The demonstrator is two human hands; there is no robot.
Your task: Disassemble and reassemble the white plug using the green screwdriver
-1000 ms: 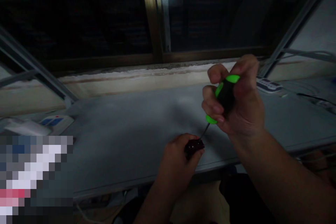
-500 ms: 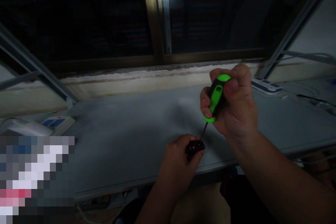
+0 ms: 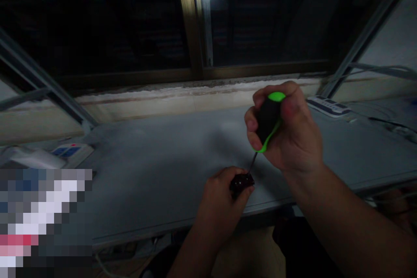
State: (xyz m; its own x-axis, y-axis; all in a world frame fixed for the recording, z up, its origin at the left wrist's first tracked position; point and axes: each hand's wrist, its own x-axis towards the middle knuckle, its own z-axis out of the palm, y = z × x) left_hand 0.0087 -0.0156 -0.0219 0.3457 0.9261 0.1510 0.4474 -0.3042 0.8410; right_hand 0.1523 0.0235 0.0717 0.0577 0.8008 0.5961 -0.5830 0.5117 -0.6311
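Note:
My right hand (image 3: 289, 130) is wrapped round a screwdriver (image 3: 267, 122) with a black and green handle, held nearly upright. Its thin shaft slants down to a small dark part (image 3: 240, 181). My left hand (image 3: 220, 200) pinches that part and holds it on the grey table (image 3: 156, 169) near the front edge. The screwdriver tip meets the top of the part.
A white power strip (image 3: 328, 105) and cables lie at the table's right rear. A box with blue marks (image 3: 70, 152) sits at the left. A blurred-out patch covers the lower left. A dark window and sill run behind the table.
The screwdriver handle has turned in my right hand: the green stripe has gone round, black now faces me. My left hand and the part have stayed put.

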